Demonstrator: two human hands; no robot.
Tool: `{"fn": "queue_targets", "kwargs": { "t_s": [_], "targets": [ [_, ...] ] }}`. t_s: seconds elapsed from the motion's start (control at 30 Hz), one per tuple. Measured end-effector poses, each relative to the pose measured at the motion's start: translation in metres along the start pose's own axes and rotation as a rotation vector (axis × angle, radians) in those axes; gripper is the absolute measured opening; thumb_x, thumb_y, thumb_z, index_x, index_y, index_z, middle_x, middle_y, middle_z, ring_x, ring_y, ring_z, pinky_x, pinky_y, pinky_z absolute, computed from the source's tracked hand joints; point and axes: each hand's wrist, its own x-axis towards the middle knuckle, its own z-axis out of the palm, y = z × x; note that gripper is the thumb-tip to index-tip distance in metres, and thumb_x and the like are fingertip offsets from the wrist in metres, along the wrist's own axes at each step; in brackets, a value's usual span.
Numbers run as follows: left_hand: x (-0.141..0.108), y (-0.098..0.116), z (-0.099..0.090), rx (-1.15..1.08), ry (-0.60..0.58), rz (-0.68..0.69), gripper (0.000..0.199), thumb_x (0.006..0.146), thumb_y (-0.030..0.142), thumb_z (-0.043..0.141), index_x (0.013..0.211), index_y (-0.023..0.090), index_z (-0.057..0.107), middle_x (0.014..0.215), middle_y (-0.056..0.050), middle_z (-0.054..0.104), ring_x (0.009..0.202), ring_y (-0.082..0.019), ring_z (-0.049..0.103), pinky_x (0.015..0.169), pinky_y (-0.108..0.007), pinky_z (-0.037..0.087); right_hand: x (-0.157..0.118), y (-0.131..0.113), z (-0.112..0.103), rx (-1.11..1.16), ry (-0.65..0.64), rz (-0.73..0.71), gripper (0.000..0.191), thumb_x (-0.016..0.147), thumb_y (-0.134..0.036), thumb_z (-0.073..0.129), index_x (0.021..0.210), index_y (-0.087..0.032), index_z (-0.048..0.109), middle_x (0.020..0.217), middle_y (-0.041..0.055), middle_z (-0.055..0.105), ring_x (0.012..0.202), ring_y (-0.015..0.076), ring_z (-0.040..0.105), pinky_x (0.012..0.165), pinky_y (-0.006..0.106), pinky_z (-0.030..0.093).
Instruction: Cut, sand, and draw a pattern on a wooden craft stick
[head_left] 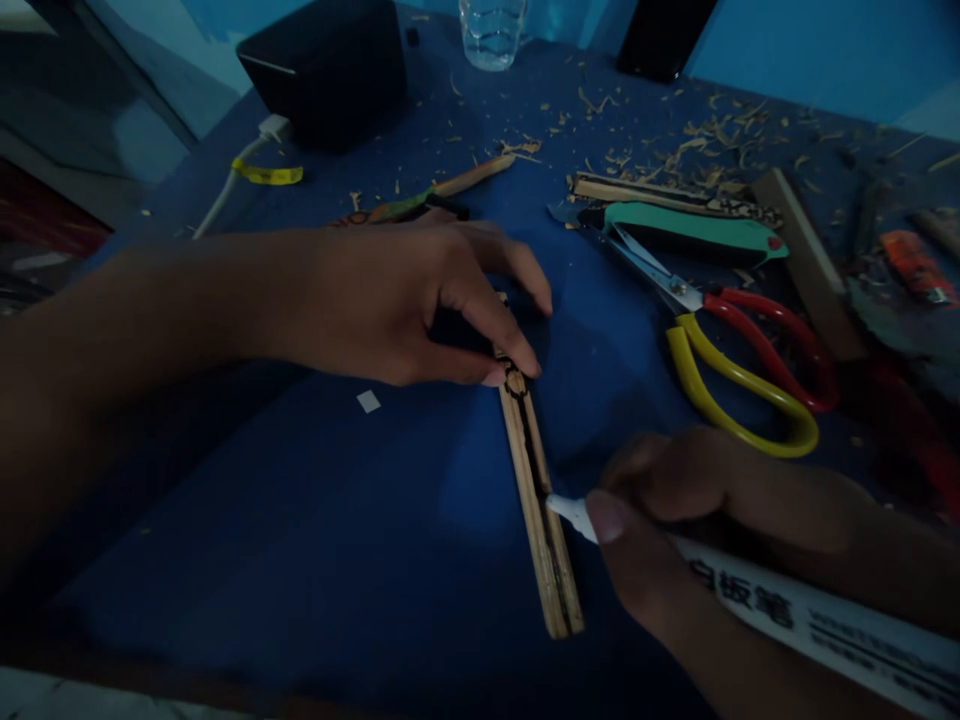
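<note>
A narrow wooden stick (534, 480) with a dark line along its length and a dark pattern near its upper end lies on the blue table. My left hand (450, 290) pinches that upper end between thumb and index finger, its other fingers reaching over the far side. In my right hand (675, 510) is a white whiteboard marker (787, 605), held like a pen. Its tip touches or nearly touches the stick's right edge, about midway along the dark line. The stick's far end is partly hidden under my left hand.
Right of the stick lie scissors (697, 300) with red and yellow handles, a green-handled knife (690, 228) and a patterned wooden strip (660, 190). Wood shavings (720, 140) cover the back. A black box (330, 70), a clear glass (493, 35) and a dark upright object (667, 35) stand behind.
</note>
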Motion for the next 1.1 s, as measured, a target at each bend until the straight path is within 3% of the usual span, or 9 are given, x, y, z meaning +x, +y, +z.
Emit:
{"fn": "queue_targets", "kwargs": {
  "t_s": [0.1,0.23,0.33,0.43,0.53,0.8,0.93,1.03,1.1],
  "targets": [
    [0.000,0.003,0.000,-0.003,-0.020,-0.038,0.025,0.098,0.042,0.061,0.118,0.055,0.068,0.146,0.014,0.049,0.121,-0.024,0.060,0.101,-0.044,0.054,-0.003,-0.001,-0.001,-0.017,-0.051,-0.040,0.021,0.076,-0.019,0.064,0.067,-0.028,0.048,0.052,-0.0085,0.057,0.031,0.0103,0.036,0.030,0.032,0.024],
    [0.000,0.005,-0.001,-0.031,-0.015,-0.042,0.025,0.098,0.043,0.057,0.117,0.053,0.070,0.147,0.012,0.050,0.123,-0.023,0.058,0.097,-0.043,0.057,-0.008,-0.001,-0.003,-0.010,-0.067,-0.099,0.017,0.078,-0.018,0.061,0.074,-0.033,0.054,0.045,-0.0079,0.047,0.027,0.0123,0.030,0.031,0.035,0.019],
    [0.000,0.006,-0.001,-0.055,-0.009,-0.042,0.026,0.096,0.042,0.059,0.116,0.051,0.071,0.145,0.011,0.052,0.122,-0.025,0.059,0.095,-0.043,0.058,-0.012,-0.002,-0.006,-0.110,-0.079,-0.122,0.016,0.076,-0.018,0.058,0.065,-0.029,0.053,0.047,-0.0071,0.050,0.029,0.0120,0.037,0.034,0.034,0.019],
    [0.001,0.006,0.000,-0.067,-0.007,-0.048,0.026,0.095,0.042,0.059,0.116,0.050,0.072,0.145,0.010,0.053,0.118,-0.027,0.061,0.095,-0.043,0.057,-0.017,-0.004,-0.007,-0.222,-0.138,-0.101,0.022,0.073,-0.021,0.056,0.057,-0.023,0.041,0.047,-0.0072,0.049,0.032,0.0087,0.041,0.034,0.030,0.021],
    [0.001,0.006,0.000,-0.072,0.016,-0.031,0.026,0.096,0.039,0.059,0.116,0.048,0.073,0.144,0.010,0.054,0.118,-0.027,0.061,0.097,-0.044,0.055,-0.016,-0.007,-0.008,-0.233,-0.103,-0.080,0.023,0.069,-0.020,0.054,0.056,-0.021,0.035,0.048,-0.0083,0.053,0.033,0.0083,0.045,0.034,0.028,0.026],
    [0.000,0.005,0.000,-0.036,0.026,-0.005,0.026,0.099,0.039,0.058,0.121,0.043,0.071,0.144,0.008,0.054,0.120,-0.022,0.060,0.102,-0.038,0.050,-0.007,-0.015,-0.015,-0.304,-0.072,0.021,0.029,0.085,-0.030,0.057,0.057,-0.027,0.050,0.059,-0.0048,0.069,0.043,0.0147,0.063,0.033,0.025,0.039],
    [0.001,0.006,-0.001,-0.042,0.008,0.008,0.026,0.099,0.037,0.059,0.120,0.045,0.071,0.144,0.007,0.054,0.120,-0.024,0.060,0.100,-0.040,0.051,-0.011,-0.012,-0.012,-0.312,-0.010,0.007,0.023,0.083,-0.029,0.056,0.062,-0.026,0.048,0.061,-0.0051,0.068,0.040,0.0135,0.058,0.035,0.027,0.037],
    [0.001,0.007,-0.001,-0.023,-0.013,-0.022,0.025,0.098,0.038,0.062,0.120,0.047,0.070,0.145,0.010,0.050,0.118,-0.021,0.060,0.095,-0.034,0.051,-0.013,-0.007,-0.009,-0.300,-0.067,-0.100,0.026,0.078,-0.024,0.061,0.060,-0.024,0.042,0.053,-0.0068,0.060,0.034,0.0101,0.047,0.034,0.027,0.030],
    [0.000,0.007,-0.001,-0.019,-0.010,-0.023,0.024,0.098,0.039,0.062,0.119,0.048,0.069,0.145,0.012,0.049,0.117,-0.019,0.061,0.098,-0.032,0.049,-0.014,-0.005,-0.007,-0.270,-0.080,-0.088,0.028,0.075,-0.021,0.059,0.058,-0.023,0.038,0.049,-0.0069,0.053,0.032,0.0096,0.041,0.035,0.027,0.029]
  ]
}}
